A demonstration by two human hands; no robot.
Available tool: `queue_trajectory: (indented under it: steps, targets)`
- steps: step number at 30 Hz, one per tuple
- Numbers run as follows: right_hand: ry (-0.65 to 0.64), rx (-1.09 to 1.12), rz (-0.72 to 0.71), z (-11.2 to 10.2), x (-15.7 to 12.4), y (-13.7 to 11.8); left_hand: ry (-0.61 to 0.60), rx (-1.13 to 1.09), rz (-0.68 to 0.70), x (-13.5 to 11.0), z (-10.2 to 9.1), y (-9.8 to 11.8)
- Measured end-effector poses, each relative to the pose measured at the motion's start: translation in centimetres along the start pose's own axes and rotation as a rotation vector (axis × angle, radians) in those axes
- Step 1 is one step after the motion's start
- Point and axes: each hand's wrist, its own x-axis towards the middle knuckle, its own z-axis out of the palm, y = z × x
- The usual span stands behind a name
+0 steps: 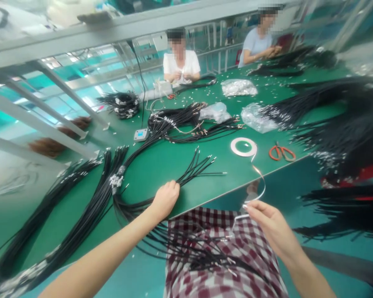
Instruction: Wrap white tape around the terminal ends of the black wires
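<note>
The left hand (166, 199) is gripping cables (187, 177) at the near side of the table (211, 188); the right hand (271, 219) is pinching tape (264, 186).

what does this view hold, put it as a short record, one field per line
Left grip: closed around a bunch of black cables, ends fanning out past it
Right grip: fingertips pinching a thin white strip
Strip source: white roll lying on the green table
Nearby tool: orange-handled scissors, right of the roll
Below table edge: loose cables over checkered cloth
Across the table: two people, one in a white top, one in light blue
</note>
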Motion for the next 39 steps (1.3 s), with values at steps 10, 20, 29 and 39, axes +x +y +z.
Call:
queue_trajectory:
  steps: [10, 20, 29, 39]
  targets:
    - [0.087, -0.002, -0.068, -1.5, 0.0, -0.4, -0.160, -0.356, 0.031, 0.5, -3.9, 1.2]
    - [0.270, 0.066, -0.168, -2.3, -0.6, -1.4, -0.125, -0.642, 0.106, 6.0, -4.3, 6.2]
    - [0.220, 0.068, -0.158, -1.1, -0.2, -1.1, -0.381, -1.292, 0.160, 3.5, -7.3, 11.5]
    - [0.072, -0.117, -0.166, 1.2, 0.4, -0.2, -0.425, -2.047, -0.283, -2.6, -2.1, 13.4]
